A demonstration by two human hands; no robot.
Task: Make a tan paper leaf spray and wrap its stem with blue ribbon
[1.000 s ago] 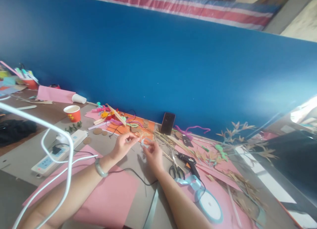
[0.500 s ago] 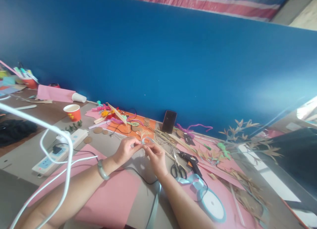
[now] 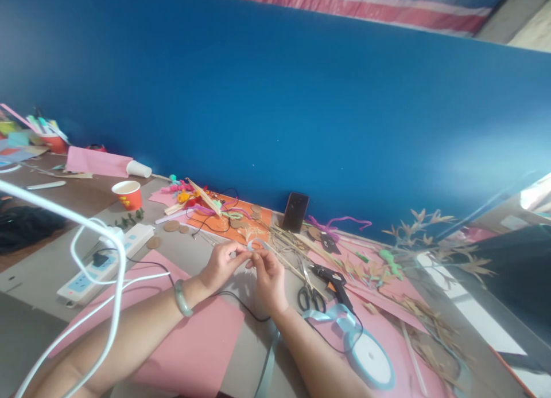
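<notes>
A loop of pale blue ribbon (image 3: 257, 244) stands up between my fingertips over the middle of the table. My left hand (image 3: 224, 264), with a jade-coloured bangle on its wrist, pinches the ribbon from the left. From the right, my right hand (image 3: 269, 274) pinches it too, thumb and forefinger pressed together close to the left fingertips. A length of the ribbon hangs down (image 3: 269, 361) beside my right forearm. The ribbon spool (image 3: 371, 358) lies to the right of that forearm. Black-handled scissors (image 3: 310, 295) lie just right of my right hand.
A black glue gun (image 3: 336, 283) rests beside the scissors, its cord running across the table. A phone (image 3: 295, 212) leans against the blue partition (image 3: 275, 100). To the left are a power strip (image 3: 103, 266), a white cable frame (image 3: 120, 306) and a red paper cup (image 3: 128, 195). Dried stems (image 3: 430, 237) spread at right.
Both hands remain pinched on the ribbon at nearly the same spot. My right hand has turned slightly, its fingers curling more. The camera view has shifted a little.
</notes>
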